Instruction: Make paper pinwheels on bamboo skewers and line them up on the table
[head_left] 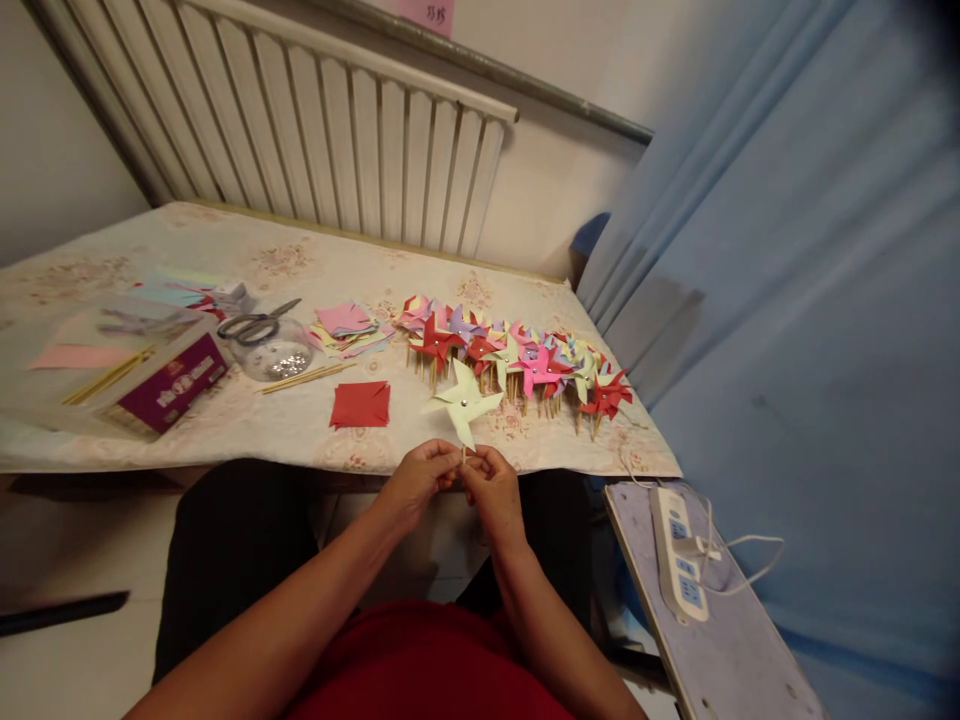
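Note:
A pale yellow-green paper pinwheel (466,400) with a silver pin at its centre stands upright on a thin stick in front of me. My left hand (425,478) and my right hand (493,488) both pinch that stick just below the blades, at the table's front edge. The lower stick is hidden by the fingers. Beyond it, many finished pinwheels in red, pink, purple and yellow (536,368) stand on their sticks in a bunch. A stack of red paper squares with cut corners (360,405) lies left of my hands.
To the left are loose wooden sticks (307,377), pastel cut papers (346,325), a clear bowl of silver pins (274,360), scissors (259,324) and a purple-labelled box (176,385). A power strip (679,555) sits on a low bench at right, beside a blue curtain (787,300).

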